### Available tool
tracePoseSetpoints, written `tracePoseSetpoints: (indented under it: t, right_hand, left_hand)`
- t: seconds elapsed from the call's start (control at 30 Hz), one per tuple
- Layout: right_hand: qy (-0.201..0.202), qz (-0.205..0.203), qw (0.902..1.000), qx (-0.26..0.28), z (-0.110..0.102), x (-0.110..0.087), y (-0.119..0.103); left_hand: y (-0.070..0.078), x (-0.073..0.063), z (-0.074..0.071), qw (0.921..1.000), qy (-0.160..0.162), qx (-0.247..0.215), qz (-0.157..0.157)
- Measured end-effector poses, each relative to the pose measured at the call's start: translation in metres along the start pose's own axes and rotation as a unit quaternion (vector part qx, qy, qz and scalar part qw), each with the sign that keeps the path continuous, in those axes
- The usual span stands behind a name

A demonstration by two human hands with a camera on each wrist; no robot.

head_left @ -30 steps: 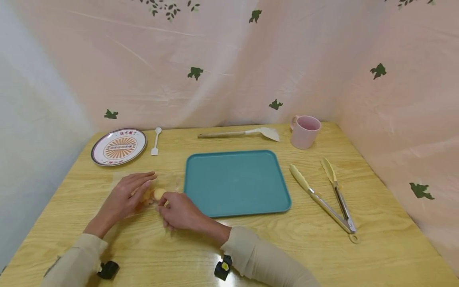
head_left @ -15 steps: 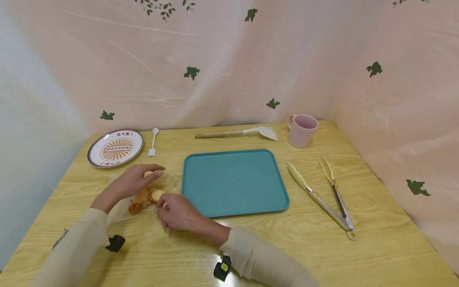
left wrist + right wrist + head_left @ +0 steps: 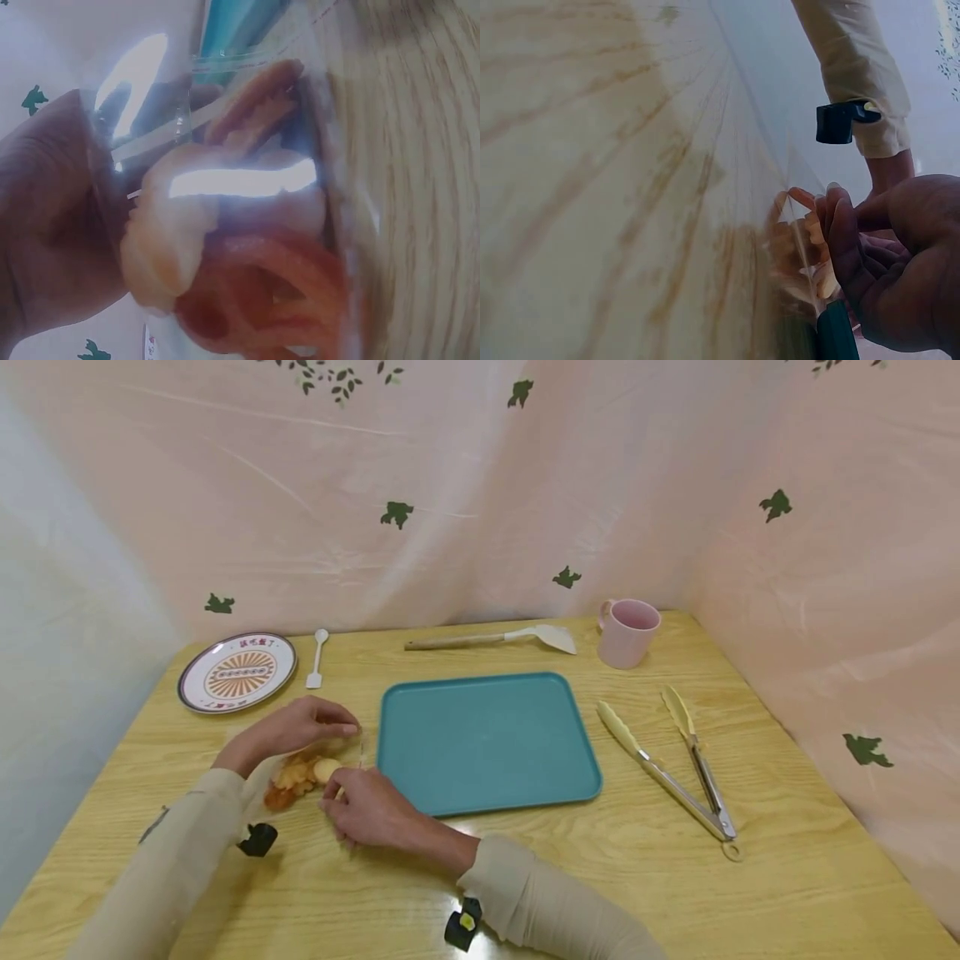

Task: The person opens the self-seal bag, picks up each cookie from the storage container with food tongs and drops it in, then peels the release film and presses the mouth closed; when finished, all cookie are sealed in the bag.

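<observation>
A clear plastic bag point(image 3: 258, 781) lies left of the teal tray point(image 3: 491, 743), with orange and tan food-like pieces point(image 3: 298, 773) inside. My left hand point(image 3: 303, 725) reaches over the bag and pinches the far corner of its right-hand edge. At the near end of that edge, my right hand point(image 3: 369, 806) pinches the bag with curled fingers. Through the glossy film point(image 3: 244, 180), the left wrist view shows curved orange and pale ruffled pieces. The right wrist view has my right hand point(image 3: 900, 262) beside the bag; its fingertips partly cover the pieces.
A patterned plate point(image 3: 237, 672) and a small white spoon-like tool point(image 3: 317, 660) lie at the back left. Behind the tray is a spatula point(image 3: 487, 639) with a wooden handle. A pink mug point(image 3: 628, 635) stands back right, and spread tongs point(image 3: 675, 781) lie right of the tray.
My left hand has moved right across the bag to its right-hand edge, uncovering the pieces inside. My right hand has hardly moved.
</observation>
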State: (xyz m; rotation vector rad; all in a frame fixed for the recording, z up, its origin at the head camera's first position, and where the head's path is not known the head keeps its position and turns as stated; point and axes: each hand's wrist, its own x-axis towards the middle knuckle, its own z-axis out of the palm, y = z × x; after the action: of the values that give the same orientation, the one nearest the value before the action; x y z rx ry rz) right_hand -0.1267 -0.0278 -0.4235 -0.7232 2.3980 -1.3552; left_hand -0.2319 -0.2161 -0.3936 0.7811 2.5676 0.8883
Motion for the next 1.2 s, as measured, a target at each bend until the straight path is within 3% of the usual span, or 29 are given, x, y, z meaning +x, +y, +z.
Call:
tracePoseSetpoints:
  t: [0.17,0.5,0.9,1.07,1.2]
  right_hand:
    - [-0.001,-0.001,1.0000,0.001,0.000,0.000,-0.001]
    - [0.008,-0.007,0.9999,0.009,0.000,-0.001,0.001]
    - [0.020,-0.009,0.9997,0.006,-0.005,-0.001,0.002]
    - [0.032,-0.023,0.9991,-0.018,-0.013,-0.001,0.004]
    - [0.032,-0.047,0.9976,-0.039,-0.023,-0.002,0.003]
  left_hand:
    - [-0.002,0.002,0.002,0.9999,-0.004,-0.013,0.005]
    - [-0.002,-0.007,-0.001,0.9986,0.053,-0.001,0.003]
    - [-0.007,-0.013,-0.005,0.9959,0.088,0.010,-0.017]
    - [-0.008,-0.023,-0.006,0.9902,0.137,0.019,-0.017]
    - [-0.006,-0.036,-0.005,0.9782,0.205,0.032,0.000]
